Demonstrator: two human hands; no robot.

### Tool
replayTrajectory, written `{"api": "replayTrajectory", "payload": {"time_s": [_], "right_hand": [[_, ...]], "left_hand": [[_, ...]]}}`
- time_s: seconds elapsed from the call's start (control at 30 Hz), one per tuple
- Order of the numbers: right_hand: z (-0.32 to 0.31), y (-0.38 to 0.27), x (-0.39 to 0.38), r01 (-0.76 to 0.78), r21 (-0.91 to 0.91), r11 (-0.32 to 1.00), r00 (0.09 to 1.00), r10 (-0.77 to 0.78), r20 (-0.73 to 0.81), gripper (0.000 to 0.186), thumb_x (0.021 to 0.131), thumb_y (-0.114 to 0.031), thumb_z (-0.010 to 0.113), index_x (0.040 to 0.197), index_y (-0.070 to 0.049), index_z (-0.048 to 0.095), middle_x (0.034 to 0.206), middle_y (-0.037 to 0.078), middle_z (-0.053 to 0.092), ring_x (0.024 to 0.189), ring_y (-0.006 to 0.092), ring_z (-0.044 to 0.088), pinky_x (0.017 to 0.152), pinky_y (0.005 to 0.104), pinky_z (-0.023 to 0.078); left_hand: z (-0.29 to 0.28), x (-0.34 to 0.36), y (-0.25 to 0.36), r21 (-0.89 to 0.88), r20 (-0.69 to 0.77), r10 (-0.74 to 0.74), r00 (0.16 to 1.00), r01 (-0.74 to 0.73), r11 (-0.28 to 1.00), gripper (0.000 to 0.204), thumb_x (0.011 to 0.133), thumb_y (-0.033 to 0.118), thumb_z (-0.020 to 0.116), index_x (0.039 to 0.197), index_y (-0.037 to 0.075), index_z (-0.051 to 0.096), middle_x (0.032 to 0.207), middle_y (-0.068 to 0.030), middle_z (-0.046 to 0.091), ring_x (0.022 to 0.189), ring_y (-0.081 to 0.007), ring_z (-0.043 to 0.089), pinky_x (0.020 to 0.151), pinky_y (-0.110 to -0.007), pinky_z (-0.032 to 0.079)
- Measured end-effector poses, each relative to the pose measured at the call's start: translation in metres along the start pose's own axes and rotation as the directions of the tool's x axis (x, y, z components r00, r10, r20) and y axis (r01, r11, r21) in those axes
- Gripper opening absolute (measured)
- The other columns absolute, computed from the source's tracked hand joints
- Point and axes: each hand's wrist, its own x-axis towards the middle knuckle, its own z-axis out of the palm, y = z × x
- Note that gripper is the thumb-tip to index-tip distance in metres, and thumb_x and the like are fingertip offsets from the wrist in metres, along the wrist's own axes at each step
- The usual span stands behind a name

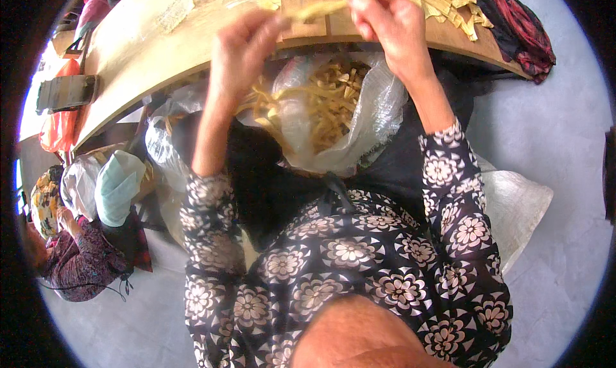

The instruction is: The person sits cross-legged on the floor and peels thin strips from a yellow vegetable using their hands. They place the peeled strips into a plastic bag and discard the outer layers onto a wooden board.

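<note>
A thin yellow strip (pixel 319 10), perhaps dried plant leaf, is stretched between my two hands over the edge of a wooden table (pixel 154 66). My right hand (pixel 391 28) is closed on the strip's right end, with some more yellow material at its fingertips. My left hand (pixel 247 50), smeared by motion, has its fingers pinched at the other end. Below the hands, an open whitish plastic sack (pixel 378 105) holds many yellow-brown strips (pixel 333 102). Flat yellow pieces (pixel 443 2) lie piled on the table beyond my right hand.
More yellow pieces (pixel 176 12) lie on the table's left part. A dark and red cloth (pixel 523 31) hangs over its right end. At left are a box wrapped in tape (pixel 66 93), an orange bag (pixel 58 130) and a seated person in a purple patterned sleeve (pixel 86 259).
</note>
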Motion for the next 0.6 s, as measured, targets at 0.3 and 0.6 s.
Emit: {"api": "replayTrajectory", "payload": {"time_s": [0.3,0.6], "right_hand": [[0.004,0.051,0.019,0.055,0.017,0.998,0.991,-0.053,-0.124,0.015,0.076,-0.015,0.065,0.076,-0.001,0.058,0.059,0.001,0.057,0.046,0.0035,0.048,0.042,0.0171,0.039],[-0.016,0.018,-0.053,0.155,-0.585,0.796,0.984,-0.178,0.019,0.027,0.073,-0.019,0.067,0.093,-0.003,0.059,0.078,0.004,0.061,0.072,0.0079,0.056,0.064,0.0228,0.046]], "left_hand": [[0.003,0.011,-0.048,-0.063,-0.245,-0.006,0.970,-0.010,0.998,0.021,0.081,0.021,0.056,0.086,0.001,0.062,0.067,-0.0009,0.057,0.062,-0.0069,0.050,0.058,-0.021,0.041],[0.058,-0.058,-0.031,-0.304,-0.004,-0.112,0.994,0.105,0.947,0.015,0.083,0.016,0.057,0.089,0.003,0.062,0.065,0.0055,0.050,0.058,-0.0024,0.042,0.050,-0.016,0.034]]}}
